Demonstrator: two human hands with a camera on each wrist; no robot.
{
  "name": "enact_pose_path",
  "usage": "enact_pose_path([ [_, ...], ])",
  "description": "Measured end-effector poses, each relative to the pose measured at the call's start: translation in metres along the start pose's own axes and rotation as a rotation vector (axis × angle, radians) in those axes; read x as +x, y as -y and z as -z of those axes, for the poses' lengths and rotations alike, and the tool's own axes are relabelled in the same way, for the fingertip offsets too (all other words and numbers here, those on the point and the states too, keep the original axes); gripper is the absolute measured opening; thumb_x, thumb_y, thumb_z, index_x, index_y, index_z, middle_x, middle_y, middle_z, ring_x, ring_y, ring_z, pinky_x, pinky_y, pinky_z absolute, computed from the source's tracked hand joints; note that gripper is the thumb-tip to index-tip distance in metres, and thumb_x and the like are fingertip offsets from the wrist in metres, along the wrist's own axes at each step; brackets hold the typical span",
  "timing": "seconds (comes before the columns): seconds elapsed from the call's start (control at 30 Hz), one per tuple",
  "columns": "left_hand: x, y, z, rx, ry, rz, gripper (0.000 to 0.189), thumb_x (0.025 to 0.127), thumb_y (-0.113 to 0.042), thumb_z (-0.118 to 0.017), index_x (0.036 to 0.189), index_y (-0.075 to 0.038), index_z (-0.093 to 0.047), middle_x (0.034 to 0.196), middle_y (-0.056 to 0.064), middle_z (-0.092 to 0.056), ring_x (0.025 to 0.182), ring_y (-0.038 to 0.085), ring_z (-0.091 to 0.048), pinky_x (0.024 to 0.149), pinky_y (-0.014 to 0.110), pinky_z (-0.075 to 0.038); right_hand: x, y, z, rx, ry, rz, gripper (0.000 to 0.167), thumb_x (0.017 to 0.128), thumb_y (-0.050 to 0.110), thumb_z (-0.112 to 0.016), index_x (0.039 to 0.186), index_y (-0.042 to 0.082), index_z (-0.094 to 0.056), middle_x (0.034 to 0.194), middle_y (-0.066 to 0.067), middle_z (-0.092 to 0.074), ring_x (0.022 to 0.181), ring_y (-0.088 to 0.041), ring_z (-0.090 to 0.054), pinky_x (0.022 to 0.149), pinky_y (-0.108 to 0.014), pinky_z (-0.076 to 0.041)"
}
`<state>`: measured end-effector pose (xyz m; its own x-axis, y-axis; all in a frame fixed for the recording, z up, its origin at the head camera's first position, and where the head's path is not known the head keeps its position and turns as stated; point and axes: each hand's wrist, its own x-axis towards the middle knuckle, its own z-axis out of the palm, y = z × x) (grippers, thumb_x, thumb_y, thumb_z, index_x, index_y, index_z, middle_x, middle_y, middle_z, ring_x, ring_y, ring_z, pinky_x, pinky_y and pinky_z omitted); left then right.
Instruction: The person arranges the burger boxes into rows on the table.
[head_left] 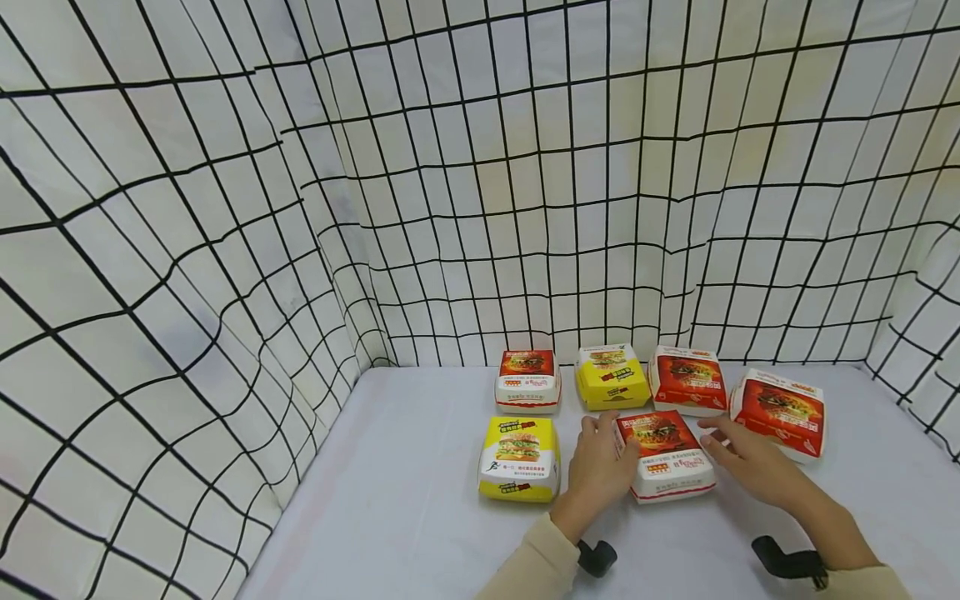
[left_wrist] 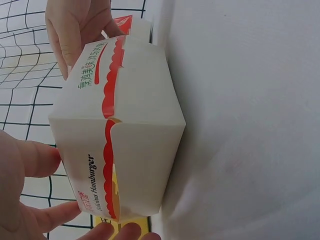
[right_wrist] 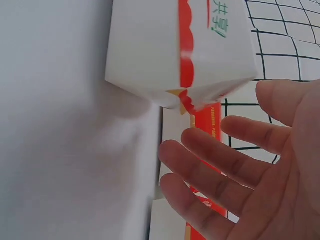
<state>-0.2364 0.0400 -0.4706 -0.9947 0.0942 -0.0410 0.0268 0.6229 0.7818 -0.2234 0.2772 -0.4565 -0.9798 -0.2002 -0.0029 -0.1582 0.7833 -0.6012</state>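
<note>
A red-and-white hamburger box [head_left: 666, 458] sits on the white table between my two hands. My left hand [head_left: 600, 471] is at its left side, thumb near the front and fingers toward the back. In the left wrist view the thumb and a finger [left_wrist: 56, 216] meet the white side panel of the box [left_wrist: 145, 95], fingers fairly straight. To the right of the box is my right hand [head_left: 753, 467]. The right wrist view shows its fingers [right_wrist: 220, 150] spread and apart from the box's corner [right_wrist: 145, 55], with nothing in them.
Left of my left hand stands a yellow hamburger box [head_left: 518, 462]. Behind are a red box [head_left: 527, 383], another yellow box [head_left: 612, 379] and a red box [head_left: 687, 382]. One more red box [head_left: 780, 412] lies beyond my right hand. Black-grid netting [head_left: 525, 208] over white cloth encloses the table.
</note>
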Motion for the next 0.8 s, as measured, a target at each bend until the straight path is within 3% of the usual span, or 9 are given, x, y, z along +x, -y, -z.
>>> enact_pose_path([
  [0.17, 0.000, 0.002, -0.002, 0.011, 0.007, -0.005, 0.054, 0.097, -0.042, -0.066, 0.146, -0.028, -0.049, 0.137, 0.006, -0.050, 0.116, 0.019, -0.056, 0.096, 0.047, -0.054, 0.002, -0.002, -0.007, 0.047, 0.048, -0.004, 0.064, 0.104, 0.044, -0.055, 0.152, 0.003, -0.041, 0.129, -0.026, -0.064, 0.106, -0.030, -0.064, 0.082, -0.049, -0.060],
  [0.47, -0.001, 0.001, -0.002, 0.031, -0.011, -0.040, 0.056, 0.101, -0.041, -0.059, 0.153, -0.026, -0.043, 0.137, 0.007, -0.050, 0.113, 0.018, -0.056, 0.092, 0.045, -0.053, 0.005, 0.000, -0.010, 0.099, 0.120, -0.003, 0.069, 0.104, 0.046, -0.055, 0.157, 0.007, -0.034, 0.130, -0.025, -0.062, 0.105, -0.026, -0.064, 0.082, -0.048, -0.059],
  [0.8, -0.010, 0.008, -0.001, -0.059, 0.034, -0.017, 0.067, 0.102, -0.043, -0.056, 0.160, -0.022, -0.030, 0.154, 0.008, -0.039, 0.130, 0.023, -0.050, 0.110, 0.052, -0.046, 0.006, 0.008, -0.018, 0.158, 0.162, -0.003, 0.073, 0.103, 0.046, -0.055, 0.160, 0.011, -0.026, 0.135, -0.029, -0.058, 0.100, -0.024, -0.062, 0.084, -0.048, -0.059],
])
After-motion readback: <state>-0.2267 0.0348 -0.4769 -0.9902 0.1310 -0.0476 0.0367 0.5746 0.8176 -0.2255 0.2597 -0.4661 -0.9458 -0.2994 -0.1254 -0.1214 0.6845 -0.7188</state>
